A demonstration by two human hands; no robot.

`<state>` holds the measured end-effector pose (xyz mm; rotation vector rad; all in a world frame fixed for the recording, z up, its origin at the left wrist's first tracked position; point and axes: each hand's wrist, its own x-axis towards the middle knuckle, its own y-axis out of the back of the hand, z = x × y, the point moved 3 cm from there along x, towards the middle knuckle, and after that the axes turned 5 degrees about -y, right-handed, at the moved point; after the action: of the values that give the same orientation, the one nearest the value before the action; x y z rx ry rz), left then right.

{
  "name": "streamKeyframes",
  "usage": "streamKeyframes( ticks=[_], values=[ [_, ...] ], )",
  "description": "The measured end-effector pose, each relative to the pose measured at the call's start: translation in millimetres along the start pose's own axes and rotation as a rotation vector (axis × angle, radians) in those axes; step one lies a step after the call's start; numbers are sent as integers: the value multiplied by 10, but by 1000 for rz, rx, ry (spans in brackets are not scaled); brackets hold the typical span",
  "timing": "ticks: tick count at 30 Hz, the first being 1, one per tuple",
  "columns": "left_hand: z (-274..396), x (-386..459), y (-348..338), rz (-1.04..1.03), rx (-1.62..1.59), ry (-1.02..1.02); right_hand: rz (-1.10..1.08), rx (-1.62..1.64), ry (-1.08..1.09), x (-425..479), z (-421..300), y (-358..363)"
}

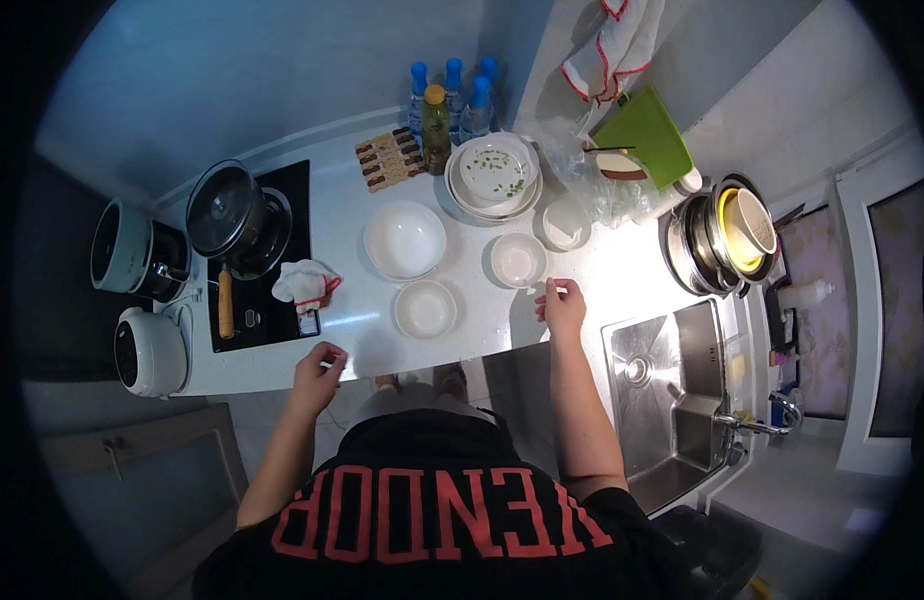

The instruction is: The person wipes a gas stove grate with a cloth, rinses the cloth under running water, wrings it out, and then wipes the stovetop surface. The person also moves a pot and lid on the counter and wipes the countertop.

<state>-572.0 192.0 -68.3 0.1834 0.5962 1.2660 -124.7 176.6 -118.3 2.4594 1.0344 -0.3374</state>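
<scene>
My left hand (pixel 319 375) hovers at the counter's front edge with its fingers loosely curled and holds nothing. My right hand (pixel 563 309) is over the counter, fingers slightly apart and bare of any object. Closest to it is a small white bowl (pixel 519 260), just beyond its fingertips; I cannot tell whether they touch. Another small bowl (pixel 567 225) stands behind that one. Between my hands lie a large white bowl (pixel 405 240) and a smaller white bowl (pixel 426 309) in front of it. A white cloth with red trim (pixel 306 285) is beyond my left hand.
Stacked white dishes (pixel 499 169) with green scraps stand at the back, beside several bottles (pixel 436 127) and a woven trivet (pixel 390 159). Left is a lidded pan (pixel 225 217) on a black cooktop (pixel 270 322). Right are a steel sink (pixel 649 405), stacked pots (pixel 683 247) and a green cutting board (pixel 645 139).
</scene>
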Motion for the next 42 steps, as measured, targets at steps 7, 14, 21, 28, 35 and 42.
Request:
streamKeyframes(
  ticks=[7, 14, 21, 28, 35, 42],
  values=[
    [-145, 586, -782, -16, -2, 133, -24, -286, -143, 449, 108, -305],
    [-163, 905, -1161, -143, -93, 152, -81, 95, -83, 272, 334, 142],
    [702, 740, -1742, -305, -29, -210, 474, 169, 95, -661, 523, 2452],
    [3655, 22, -3463, -122, 38, -1770, 1120, -1134, 725, -1961, -439, 4197],
    [4095, -497, -4691, -7, -91, -2110, 1268, -1288, 628, -2501, 193, 4704],
    [3717, -476, -5375, -141, -19, -2150, 1026, -1402, 211, -2397, 1335, 4743]
  ],
)
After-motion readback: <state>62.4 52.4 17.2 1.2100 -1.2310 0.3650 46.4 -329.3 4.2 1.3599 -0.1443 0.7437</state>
